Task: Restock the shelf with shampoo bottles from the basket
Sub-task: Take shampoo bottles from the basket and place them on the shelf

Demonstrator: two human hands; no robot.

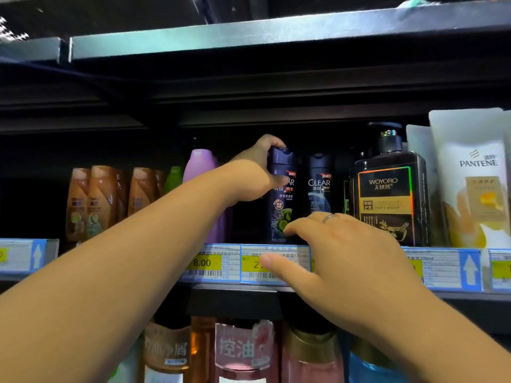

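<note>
The left hand curls its fingers and thumb round the cap end of a dark blue Clear shampoo bottle, which stands upright on the shelf between a purple bottle and a second Clear bottle. The right hand, wearing a ring, hovers before the price labels with its fingers loosely spread and holding nothing, the fingertips near the gripped bottle's base.

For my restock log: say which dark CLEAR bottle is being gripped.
The left CLEAR bottle, beside the purple bottle: the left hand grips its top. No hand wraps the right CLEAR bottle.
</note>
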